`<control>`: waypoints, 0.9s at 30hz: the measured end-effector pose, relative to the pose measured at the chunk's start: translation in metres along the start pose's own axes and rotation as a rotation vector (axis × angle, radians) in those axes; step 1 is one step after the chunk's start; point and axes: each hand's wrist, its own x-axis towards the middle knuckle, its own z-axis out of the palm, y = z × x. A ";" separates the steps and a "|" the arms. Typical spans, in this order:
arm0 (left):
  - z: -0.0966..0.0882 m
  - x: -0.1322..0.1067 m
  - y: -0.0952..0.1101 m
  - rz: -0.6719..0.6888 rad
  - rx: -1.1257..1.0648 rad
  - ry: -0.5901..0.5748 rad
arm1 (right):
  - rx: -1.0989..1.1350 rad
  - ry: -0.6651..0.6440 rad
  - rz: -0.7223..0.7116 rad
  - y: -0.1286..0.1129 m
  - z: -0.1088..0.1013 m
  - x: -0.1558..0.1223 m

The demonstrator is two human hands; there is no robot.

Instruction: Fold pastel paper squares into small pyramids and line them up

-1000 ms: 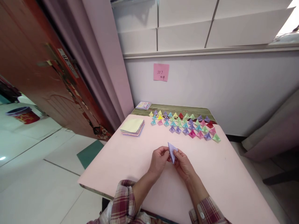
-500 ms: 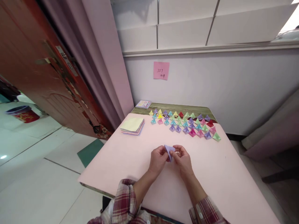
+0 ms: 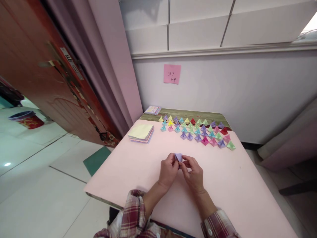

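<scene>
Over the middle of the pink table [image 3: 235, 191], my left hand [image 3: 168, 171] and my right hand [image 3: 193, 172] pinch a small folded lilac paper piece [image 3: 178, 156] between their fingertips. Both hands are closed on it, thumbs meeting at its lower edge. Most of the piece is hidden behind my fingers. My sleeves are plaid.
Several small folded paper shapes in many colours [image 3: 198, 132] lie in rows at the far side. A stack of square paper sheets [image 3: 141, 133] sits at the far left. A small packet [image 3: 153, 110] lies by the wall. A pink note [image 3: 171, 74] hangs on the wall. An open door [image 3: 49, 79] stands at the left.
The lilac piece was upright and taller in my hands; now it is folded down smaller and held lower, with my fingers pressed closer around it.
</scene>
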 end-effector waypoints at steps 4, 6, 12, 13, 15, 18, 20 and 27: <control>-0.003 -0.003 -0.001 0.161 0.314 -0.015 | 0.041 -0.012 0.039 -0.002 0.000 -0.002; -0.003 -0.005 -0.003 0.239 0.469 -0.029 | 0.042 -0.022 0.048 -0.004 0.000 -0.003; -0.003 -0.007 -0.007 0.369 0.791 -0.061 | -0.021 0.022 0.075 -0.003 0.003 -0.006; -0.004 -0.007 -0.006 0.374 0.825 -0.067 | -0.048 0.031 0.074 -0.001 0.004 -0.006; -0.004 -0.006 -0.004 0.377 0.870 -0.071 | -0.111 0.039 0.055 0.001 0.005 -0.006; -0.002 -0.006 -0.002 0.372 0.853 -0.057 | -0.182 0.066 0.027 0.003 0.007 -0.007; 0.000 -0.006 -0.003 0.368 0.791 -0.041 | -0.181 0.102 0.031 0.004 0.008 -0.008; -0.001 -0.005 -0.008 0.324 0.545 -0.017 | -0.169 0.171 0.051 0.005 0.008 -0.007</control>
